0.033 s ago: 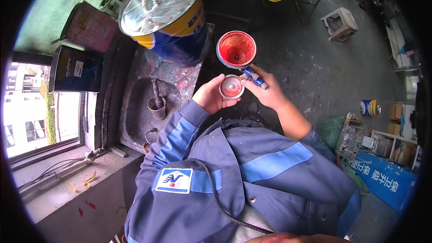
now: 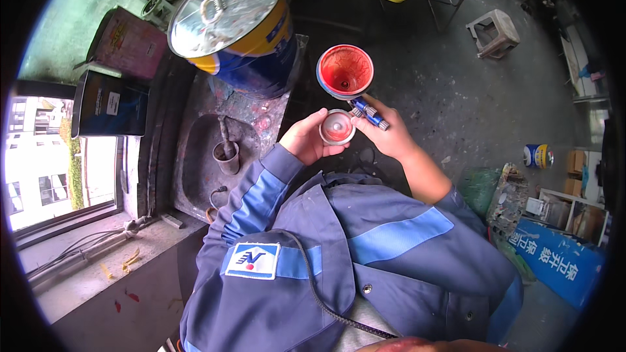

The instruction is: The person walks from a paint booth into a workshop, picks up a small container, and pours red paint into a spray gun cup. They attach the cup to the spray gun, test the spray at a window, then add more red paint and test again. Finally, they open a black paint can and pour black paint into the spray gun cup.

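Observation:
My left hand [image 2: 304, 138] is closed on a small round cup lid [image 2: 337, 128], its red-stained inner side with a central knob facing up. My right hand [image 2: 390, 135] is wrapped round a spray gun [image 2: 369, 113] with blue metal knobs; most of its body is hidden by the hand. On top of the gun the paint cup [image 2: 344, 72] stands uncovered, its inside coated with wet-looking red and a dark hole at the bottom. The lid is just below the cup, close to my right fingertips; whether they touch it I cannot tell.
A blue and yellow drum [image 2: 235, 32] with a metal lid stands on the stained sink counter [image 2: 261, 117] at left. In the basin sits a small pot [image 2: 227, 158] with a brush-like handle. A stool [image 2: 493, 32] and a paint can [image 2: 538, 156] are at right.
The view has shifted very slightly. Both hands keep the same hold on the lid and the spray gun.

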`<state>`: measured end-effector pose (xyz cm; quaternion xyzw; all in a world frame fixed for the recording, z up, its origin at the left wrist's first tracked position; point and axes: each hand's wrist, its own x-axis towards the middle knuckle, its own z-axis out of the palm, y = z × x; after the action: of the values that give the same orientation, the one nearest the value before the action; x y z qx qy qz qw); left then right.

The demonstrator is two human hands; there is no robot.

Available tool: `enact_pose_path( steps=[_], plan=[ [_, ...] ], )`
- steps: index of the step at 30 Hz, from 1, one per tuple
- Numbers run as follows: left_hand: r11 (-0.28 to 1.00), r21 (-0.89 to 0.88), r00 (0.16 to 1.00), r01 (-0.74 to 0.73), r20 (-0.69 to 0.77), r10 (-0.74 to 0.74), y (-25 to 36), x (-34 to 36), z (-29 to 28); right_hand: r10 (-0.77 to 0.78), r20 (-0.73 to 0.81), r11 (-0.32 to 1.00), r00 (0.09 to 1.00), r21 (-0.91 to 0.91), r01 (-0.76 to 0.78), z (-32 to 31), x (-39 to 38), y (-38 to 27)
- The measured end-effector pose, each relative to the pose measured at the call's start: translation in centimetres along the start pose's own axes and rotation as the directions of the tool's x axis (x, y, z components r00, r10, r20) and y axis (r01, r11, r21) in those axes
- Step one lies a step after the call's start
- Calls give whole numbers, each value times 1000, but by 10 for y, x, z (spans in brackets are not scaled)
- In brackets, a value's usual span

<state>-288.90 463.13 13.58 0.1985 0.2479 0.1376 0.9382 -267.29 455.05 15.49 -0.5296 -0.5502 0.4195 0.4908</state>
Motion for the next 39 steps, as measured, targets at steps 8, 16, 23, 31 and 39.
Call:
enact_pose_path(
  steps=[8, 16, 23, 31, 39],
  plan=[
    [474, 842, 686, -257, -187, 703, 26, 51, 54, -67, -171, 997, 983, 33, 73, -80, 11, 41],
    [41, 750, 123, 660, -162, 979, 287, -21, -25, -175, -207, 984, 963, -62, 165, -132, 39, 69],
    [392, 850, 384, 352, -513, 768, 361, -14, -49, -142, -259, 990, 955, -44, 135, -136, 38, 84],
    [669, 649, 348, -363, -572, 743, 349, -34, 1, -145, -331, 977, 932, -198, 82, -119, 68, 58],
    [-51, 870, -305, -490, -116, 945, 244, -23, 67, -128, -34, 928, 991, -357, 107, -93, 137, -4]
  ],
)
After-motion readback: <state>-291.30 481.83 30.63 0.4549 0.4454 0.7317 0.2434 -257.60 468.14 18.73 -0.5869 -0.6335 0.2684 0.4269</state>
